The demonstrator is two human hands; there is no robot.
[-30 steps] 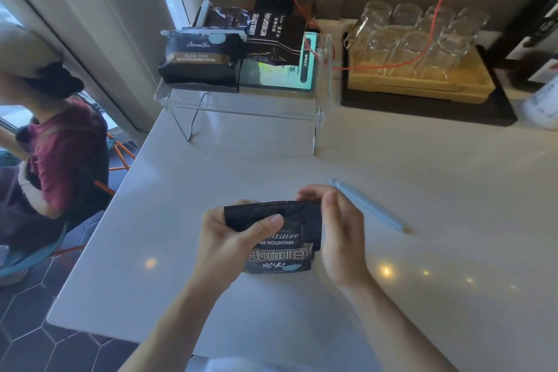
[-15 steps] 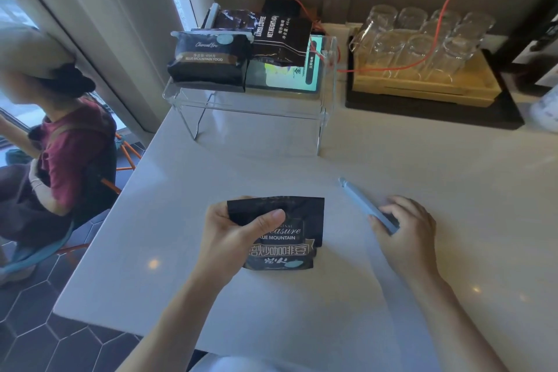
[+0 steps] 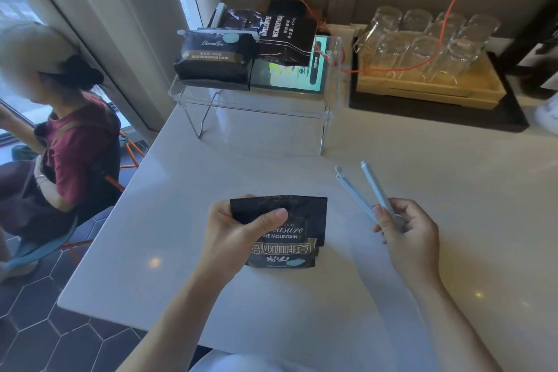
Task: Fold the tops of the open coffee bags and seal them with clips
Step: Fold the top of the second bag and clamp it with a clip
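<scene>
Holding folded coffee bag (image 3: 283,229) — left hand (image 3: 238,238); right hand (image 3: 410,238) holds opened clip (image 3: 367,190).

Bare forearms; no sleeves visible

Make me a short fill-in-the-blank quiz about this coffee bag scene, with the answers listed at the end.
1. The left hand pins down the folded top of the black coffee bag with its ____.
2. The right hand holds a light blue clip whose two arms are spread ____.
3. The sealed coffee bag with a clip across its top sits on a clear ____ at the back.
4. Behind the right hand, a wooden tray holds empty ____.

Answers: thumb; open; stand; glasses
</scene>
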